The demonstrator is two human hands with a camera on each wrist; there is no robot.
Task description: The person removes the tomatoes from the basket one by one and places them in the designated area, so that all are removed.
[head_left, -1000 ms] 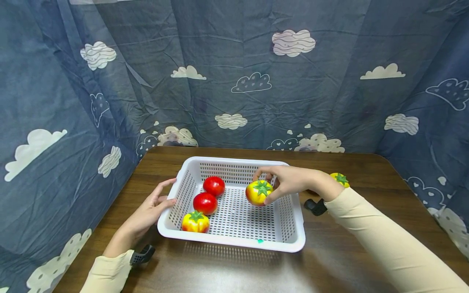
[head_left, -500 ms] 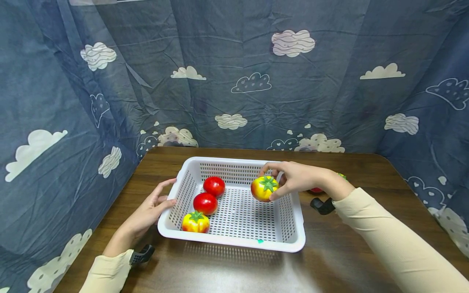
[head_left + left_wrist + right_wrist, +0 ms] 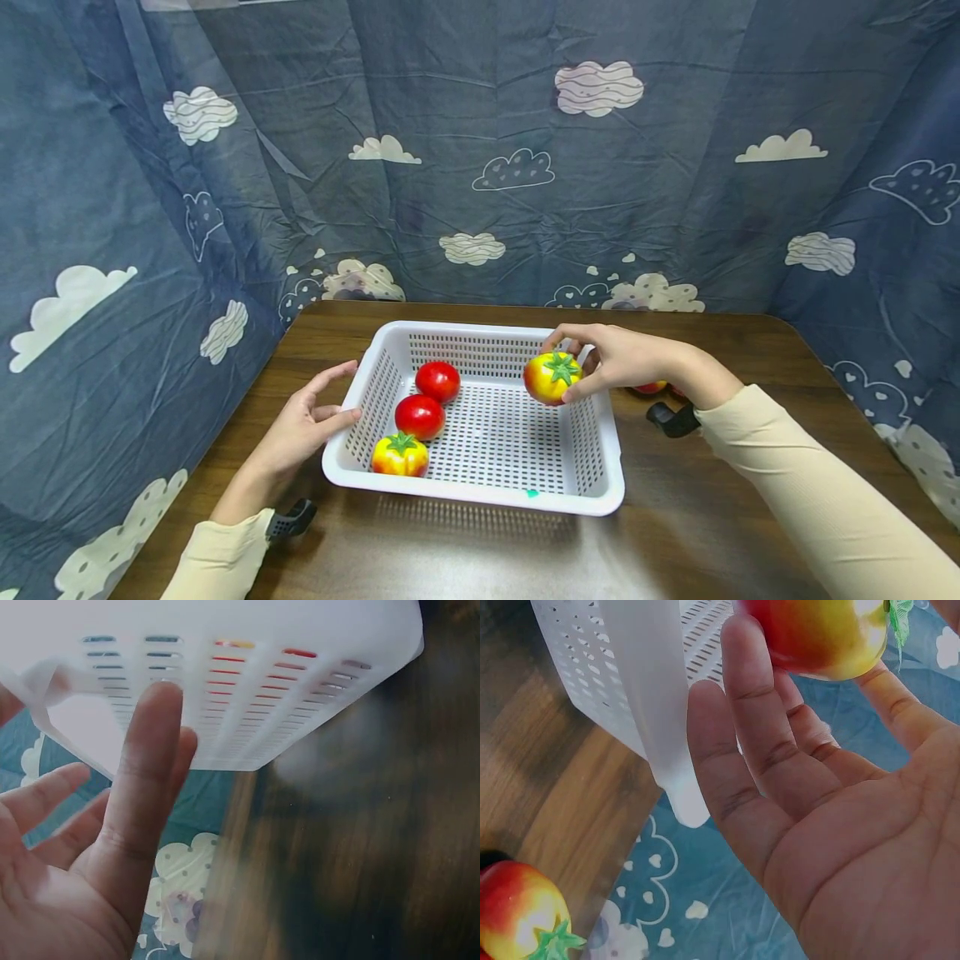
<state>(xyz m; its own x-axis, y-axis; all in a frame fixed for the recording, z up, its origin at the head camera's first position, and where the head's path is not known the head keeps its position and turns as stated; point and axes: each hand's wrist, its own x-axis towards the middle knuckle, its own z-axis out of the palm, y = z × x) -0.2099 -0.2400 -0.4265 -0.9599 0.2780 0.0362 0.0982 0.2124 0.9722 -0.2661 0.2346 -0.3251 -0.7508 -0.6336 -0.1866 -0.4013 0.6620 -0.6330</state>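
Observation:
My right hand (image 3: 626,358) holds a yellow-and-red tomato (image 3: 549,381) with a green leafy top, thumb on the near side and fingers on the far side. The tomato hangs over the right part of a white perforated basket (image 3: 480,494). In the right wrist view, the fingers press along the tomato's underside (image 3: 817,637) near the basket rim (image 3: 649,682). My left hand (image 3: 303,429) lies at the basket's left side, its extended fingertips and thumb right at the rim. Inside the basket at left sit two red tomatoes (image 3: 420,417) and another yellow-and-red tomato (image 3: 400,456).
More red-and-yellow tomatoes (image 3: 651,387) lie on the table right of the basket, partly hidden behind my right wrist. One tomato (image 3: 525,911) shows at lower left in the right wrist view. A blue cloud-print cloth (image 3: 480,208) hangs behind the brown wooden table (image 3: 720,500).
My right hand has moved right and slightly up with the tomato, toward the basket's right side. My left hand has barely moved; the basket and the tomatoes in it stay where they were.

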